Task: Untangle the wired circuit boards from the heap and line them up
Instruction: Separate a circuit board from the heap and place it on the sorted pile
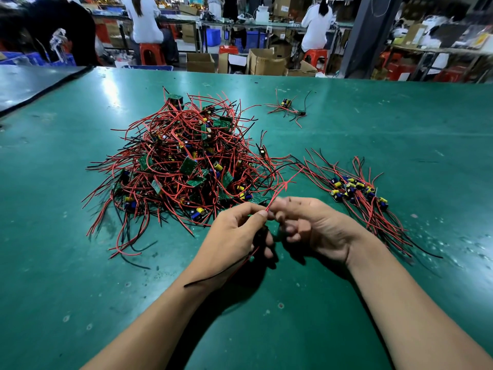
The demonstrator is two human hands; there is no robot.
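A big heap (184,166) of small green circuit boards with red and black wires lies on the green table (400,124), left of centre. To the right, several boards lie side by side in a row (357,190), wires trailing toward me. My left hand (234,233) grips one wired board, mostly hidden in the palm; its black wire (213,276) hangs down over my wrist. Thumb and forefinger pinch its red wires (277,193), which rise toward the heap. My right hand (314,228) meets the left with curled fingers, fingertips pinching the same red wires.
A small separate tangle of boards (289,108) lies at the far centre-right. A dark mat (32,84) covers the far left corner. Beyond the table's far edge are cardboard boxes (200,62), red stools and seated people at other benches.
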